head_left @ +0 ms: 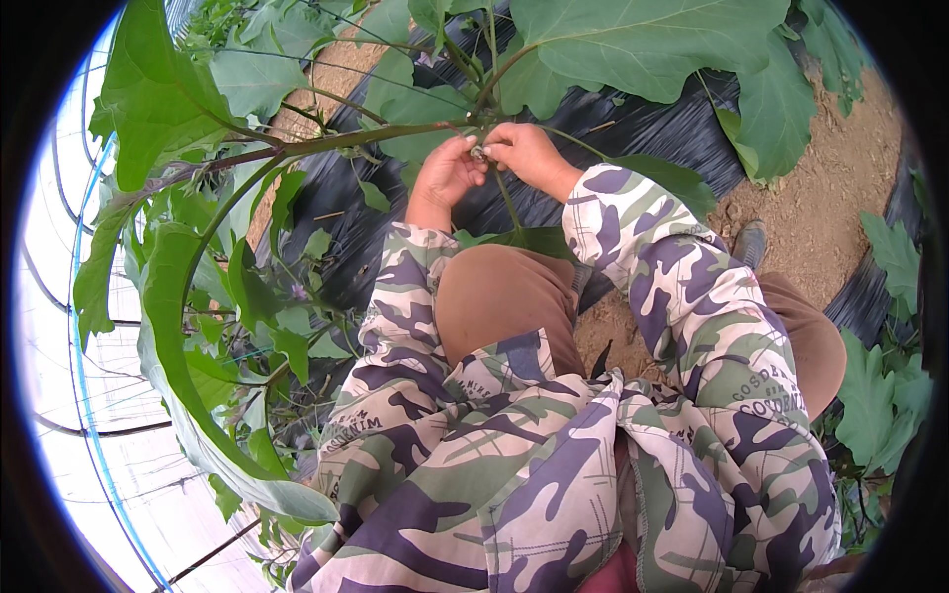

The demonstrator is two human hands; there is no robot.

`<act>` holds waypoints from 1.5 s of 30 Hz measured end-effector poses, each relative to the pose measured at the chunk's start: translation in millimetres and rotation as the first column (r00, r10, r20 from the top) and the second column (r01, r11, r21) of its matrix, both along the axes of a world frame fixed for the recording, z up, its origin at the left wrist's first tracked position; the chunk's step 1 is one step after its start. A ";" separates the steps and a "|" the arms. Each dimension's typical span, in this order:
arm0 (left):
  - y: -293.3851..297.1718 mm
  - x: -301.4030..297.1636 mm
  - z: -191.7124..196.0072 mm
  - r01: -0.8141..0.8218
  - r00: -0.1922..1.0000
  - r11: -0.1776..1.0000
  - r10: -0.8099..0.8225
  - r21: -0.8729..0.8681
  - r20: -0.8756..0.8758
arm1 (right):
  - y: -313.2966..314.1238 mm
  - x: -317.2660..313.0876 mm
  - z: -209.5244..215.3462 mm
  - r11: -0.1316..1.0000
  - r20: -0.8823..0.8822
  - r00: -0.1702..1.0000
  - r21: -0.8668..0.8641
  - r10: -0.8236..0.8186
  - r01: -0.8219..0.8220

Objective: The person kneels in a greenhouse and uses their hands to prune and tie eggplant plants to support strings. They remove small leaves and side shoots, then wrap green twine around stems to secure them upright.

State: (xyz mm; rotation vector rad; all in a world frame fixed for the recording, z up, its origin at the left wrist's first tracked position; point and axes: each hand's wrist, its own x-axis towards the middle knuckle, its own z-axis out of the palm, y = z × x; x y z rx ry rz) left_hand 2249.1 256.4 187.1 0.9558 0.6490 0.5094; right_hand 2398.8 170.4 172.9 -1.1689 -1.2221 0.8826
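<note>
Camouflage sleeves (pixel 643 267) in green, purple and cream, brown trousers (pixel 499 296), green leaves (pixel 643 40), black ground sheet (pixel 633 128)

Glossy black plastic mulch film (pixel 633 124) covers the bed beside dry, crumbly brown soil (pixel 840 188). Matt camouflage cloth sleeves (pixel 662 267) (woven, slightly creased) meet broad, soft-matt green leaves (pixel 643 40) on a smooth stem (pixel 326 144).

Left hand (pixel 445 173): I held it raised in front of me, fingers curled, tips pinched toward my other hand.
Right hand (pixel 527 151): I kept it knuckles up, fingers bent, tips meeting the left ones.
Arms: both reached forward in camouflage sleeves, elbows bent, forearms converging.
Legs: I squatted, knees bent up in brown trousers beneath my arms.
</note>
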 end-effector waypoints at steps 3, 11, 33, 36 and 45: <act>0.5 -1.6 -2.1 0.006 1.000 0.999 -0.006 -0.050 0.008 | -1.1 -2.1 2.1 0.999 -0.029 0.999 -0.032 -0.031 0.030; 3.5 -3.9 -2.8 0.044 0.999 0.998 -0.043 -0.050 0.017 | -9.1 -7.3 11.6 0.955 0.412 0.869 0.220 -0.276 0.199; -2.0 -4.4 -3.3 0.039 0.987 0.999 -0.037 -0.006 0.156 | -9.6 -0.6 17.0 0.816 0.674 0.594 0.576 -0.439 -0.049; -4.2 -3.6 -2.0 0.033 0.988 0.999 -0.032 0.000 0.153 | -8.6 -2.4 16.3 0.819 0.647 0.631 0.572 -0.428 -0.032; -2.1 -4.6 -5.0 0.106 0.975 0.994 -0.106 0.010 0.196 | -1.5 -6.2 12.1 0.918 0.384 0.894 0.390 -0.229 0.067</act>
